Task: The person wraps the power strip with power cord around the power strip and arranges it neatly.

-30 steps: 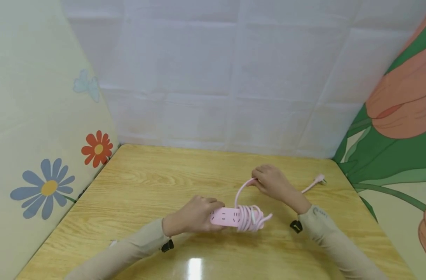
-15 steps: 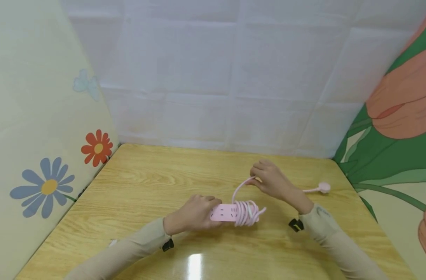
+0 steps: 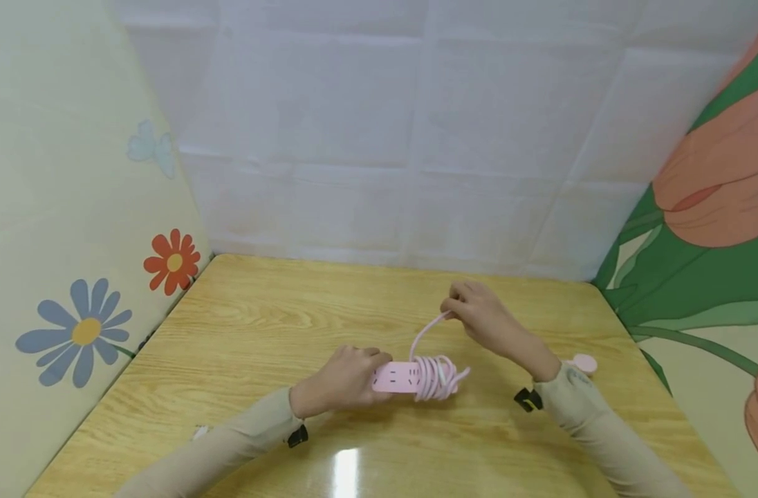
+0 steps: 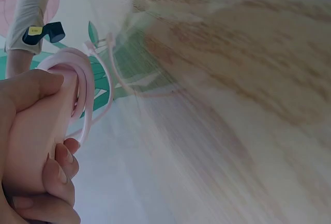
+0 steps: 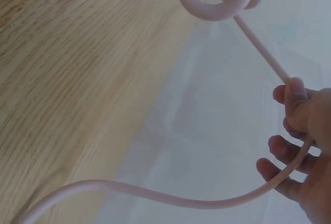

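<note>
A pink power strip (image 3: 391,377) is held over the table, its left end gripped by my left hand (image 3: 348,380). Several turns of its pink cord (image 3: 430,379) wrap the right end. From the wrapped part a stretch of cord rises to my right hand (image 3: 481,315), which pinches it between thumb and fingers. In the right wrist view the loose cord (image 5: 170,199) runs from the right hand (image 5: 305,131) in a long curve down to the table. The left wrist view shows the left thumb and fingers around the strip's body (image 4: 36,131). The round plug (image 3: 584,364) lies beyond the right forearm, partly hidden by the sleeve.
The wood-grain table (image 3: 279,304) stands against a white cloth backdrop (image 3: 329,138). Flower-printed panels (image 3: 61,207) flank it left and right. A small white item (image 3: 201,432) lies by the left sleeve. Each wrist wears a black camera mount (image 3: 528,399).
The plug has slid toward me, nearer the right sleeve. The right hand has shifted slightly left and away from me with the cord; the strip has moved slightly left and away from me.
</note>
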Available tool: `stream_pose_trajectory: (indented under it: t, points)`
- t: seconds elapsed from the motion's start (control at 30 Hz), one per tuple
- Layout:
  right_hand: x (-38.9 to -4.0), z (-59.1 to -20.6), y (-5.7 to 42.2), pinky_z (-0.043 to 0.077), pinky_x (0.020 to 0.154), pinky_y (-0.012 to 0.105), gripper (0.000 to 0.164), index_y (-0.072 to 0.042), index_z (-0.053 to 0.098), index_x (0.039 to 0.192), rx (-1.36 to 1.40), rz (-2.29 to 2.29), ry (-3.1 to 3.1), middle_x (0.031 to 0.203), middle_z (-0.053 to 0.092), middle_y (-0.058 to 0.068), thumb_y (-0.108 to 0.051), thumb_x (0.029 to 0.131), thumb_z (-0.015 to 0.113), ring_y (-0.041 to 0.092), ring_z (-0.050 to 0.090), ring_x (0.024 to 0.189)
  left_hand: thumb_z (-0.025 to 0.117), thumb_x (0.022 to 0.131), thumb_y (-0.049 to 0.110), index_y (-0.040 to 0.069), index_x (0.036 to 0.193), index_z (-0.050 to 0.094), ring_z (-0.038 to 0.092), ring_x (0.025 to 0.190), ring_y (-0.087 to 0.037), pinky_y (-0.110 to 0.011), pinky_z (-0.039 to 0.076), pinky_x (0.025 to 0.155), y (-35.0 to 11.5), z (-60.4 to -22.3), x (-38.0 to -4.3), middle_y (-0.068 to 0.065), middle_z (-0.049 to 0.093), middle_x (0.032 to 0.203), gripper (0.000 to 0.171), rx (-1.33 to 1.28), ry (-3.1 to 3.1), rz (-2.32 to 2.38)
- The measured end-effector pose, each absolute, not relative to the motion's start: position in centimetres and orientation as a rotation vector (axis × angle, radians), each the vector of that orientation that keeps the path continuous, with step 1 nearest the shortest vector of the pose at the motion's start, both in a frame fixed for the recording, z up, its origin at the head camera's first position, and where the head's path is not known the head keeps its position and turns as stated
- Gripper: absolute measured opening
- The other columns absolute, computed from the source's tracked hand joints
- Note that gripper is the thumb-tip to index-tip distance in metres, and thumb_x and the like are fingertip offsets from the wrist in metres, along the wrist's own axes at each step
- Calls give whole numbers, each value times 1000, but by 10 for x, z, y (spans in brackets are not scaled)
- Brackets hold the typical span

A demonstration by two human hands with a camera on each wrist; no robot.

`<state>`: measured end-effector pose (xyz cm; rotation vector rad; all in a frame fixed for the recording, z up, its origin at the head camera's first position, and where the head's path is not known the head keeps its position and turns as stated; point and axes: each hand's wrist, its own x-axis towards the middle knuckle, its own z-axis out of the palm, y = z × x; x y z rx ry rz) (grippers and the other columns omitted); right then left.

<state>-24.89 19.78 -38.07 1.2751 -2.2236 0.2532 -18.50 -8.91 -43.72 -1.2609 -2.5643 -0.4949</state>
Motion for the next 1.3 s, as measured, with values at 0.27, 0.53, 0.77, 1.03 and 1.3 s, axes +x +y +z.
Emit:
stream_pose_trajectory:
  t: [0.27, 0.53, 0.77, 1.03, 1.3]
  points:
    - [-249, -381, 197, 42, 57, 33, 10, -7, 67, 87, 1266, 249, -2122, 80, 53, 5, -15, 85, 72, 20, 48, 68, 78, 81, 45, 6, 107, 70, 56, 61, -6, -11, 40, 52, -89, -437, -185, -5, 70, 89, 47, -1245, -2553, -463]
    - [-246, -380, 193, 44, 51, 31, 37, -6, 67, 84, 1251, 294, -2045, 75, 56, 3, -33, 101, 49, 17, 50, 61, 78, 80, 43, 6, 108, 69, 56, 61, -6, -13, 41, 54, -90, -438, -185, -4, 70, 90, 46, -1252, -2582, -436]
    - [-242, -384, 190, 52, 54, 34, 39, -5, 70, 82, 1162, 347, -2004, 74, 63, 5, -33, 102, 52, 19, 59, 61, 77, 81, 41, 7, 109, 69, 54, 60, -4, -12, 40, 53, -89, -441, -186, -4, 69, 90, 45, -1266, -2588, -423]
    - [-240, -389, 186, 53, 57, 35, 41, -2, 71, 82, 1096, 382, -1976, 76, 64, 7, -32, 102, 50, 22, 59, 64, 78, 80, 42, 7, 109, 69, 56, 61, -6, -13, 41, 53, -88, -440, -186, -5, 69, 91, 46, -1252, -2598, -400]
    - [-237, -386, 183, 54, 59, 36, 27, -2, 70, 86, 1105, 292, -1959, 81, 67, 9, -22, 100, 57, 24, 60, 68, 77, 80, 43, 9, 108, 70, 56, 61, -6, -15, 40, 53, -87, -440, -185, -3, 69, 89, 45, -1270, -2574, -349]
